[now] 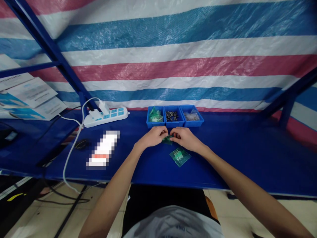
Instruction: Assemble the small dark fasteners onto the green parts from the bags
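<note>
Both hands meet over a small green plastic bag (pixel 167 140) just in front of the blue bins. My left hand (pixel 158 135) pinches its left side, and my right hand (pixel 182 136) pinches the right side. Nearer the table's front edge lies a second green bag (pixel 180 156) with pale pieces inside, touched by neither hand. Behind the hands stand a blue bin with green bags (pixel 155 114), a middle bin with small dark parts (pixel 171 116) and a right bin with clear bags (pixel 191 116).
A white power strip (pixel 106 116) with plugs and a white cable (pixel 71 150) occupies the left of the blue table (pixel 237 155). Nearby are a pixelated flat item (pixel 104 150) and a dark coiled thing (pixel 81 144). Blue frame posts flank a striped sheet (pixel 173 69).
</note>
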{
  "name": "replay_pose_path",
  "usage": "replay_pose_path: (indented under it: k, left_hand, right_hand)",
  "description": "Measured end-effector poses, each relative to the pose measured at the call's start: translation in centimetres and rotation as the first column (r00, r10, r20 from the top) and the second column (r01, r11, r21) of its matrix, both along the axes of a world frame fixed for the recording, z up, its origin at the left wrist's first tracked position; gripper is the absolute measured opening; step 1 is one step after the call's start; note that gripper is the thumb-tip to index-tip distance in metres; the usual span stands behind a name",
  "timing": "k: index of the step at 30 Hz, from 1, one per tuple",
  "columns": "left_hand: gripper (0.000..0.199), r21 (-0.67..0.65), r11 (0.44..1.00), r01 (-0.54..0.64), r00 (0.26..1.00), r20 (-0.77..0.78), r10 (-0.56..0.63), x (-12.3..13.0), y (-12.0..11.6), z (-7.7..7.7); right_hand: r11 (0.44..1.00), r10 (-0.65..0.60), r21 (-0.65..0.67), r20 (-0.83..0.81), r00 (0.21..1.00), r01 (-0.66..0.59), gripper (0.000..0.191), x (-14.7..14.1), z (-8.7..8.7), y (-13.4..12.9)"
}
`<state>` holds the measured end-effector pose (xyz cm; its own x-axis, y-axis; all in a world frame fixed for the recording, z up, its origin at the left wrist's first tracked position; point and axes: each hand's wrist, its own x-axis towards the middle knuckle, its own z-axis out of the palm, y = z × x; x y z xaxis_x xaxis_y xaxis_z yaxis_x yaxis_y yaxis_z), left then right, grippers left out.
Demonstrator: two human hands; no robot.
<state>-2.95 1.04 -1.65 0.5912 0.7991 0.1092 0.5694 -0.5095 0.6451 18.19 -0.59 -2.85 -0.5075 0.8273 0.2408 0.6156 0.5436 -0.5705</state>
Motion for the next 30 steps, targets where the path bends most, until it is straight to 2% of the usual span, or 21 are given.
replay_pose_path:
  k: [10,14,17,23,27,30]
  left_hand:
    - [0.029,0.113,0.991,-0.068,0.992,0.115,0.055,1.2,-0.8,0.2]
    - [0.034,0.168,0.982,-0.089,0.989,0.13,0.067,1.5,-1.1,0.2]
    - [0.032,0.224,0.968,-0.113,0.984,0.158,0.078,1.6,-1.2,0.2]
    - [0.013,0.284,0.95,-0.131,0.963,0.265,0.054,1.5,-1.2,0.1]
    - [0.02,0.328,0.938,-0.114,0.973,0.225,0.04,1.5,-1.2,-0.4]
    - [0.015,0.362,0.922,-0.136,0.98,0.185,0.072,1.5,-1.2,-0.5]
  right_hand:
    - [0.997,-0.063,0.038,-0.135,0.989,0.068,0.012,-0.6,0.5,-0.6]
    - [0.989,-0.09,0.105,-0.151,0.985,0.106,0.015,-1.1,0.5,-0.8]
    - [0.983,-0.096,0.135,-0.192,0.977,0.123,0.016,-1.2,0.6,-0.9]
    - [0.981,-0.145,0.09,-0.265,0.953,0.175,0.013,-1.0,1.0,-0.9]
    - [0.981,-0.154,0.069,-0.28,0.948,0.18,0.014,-1.0,1.2,-0.9]
    - [0.987,-0.134,0.048,-0.271,0.953,0.152,0.014,-1.0,1.3,-1.0]
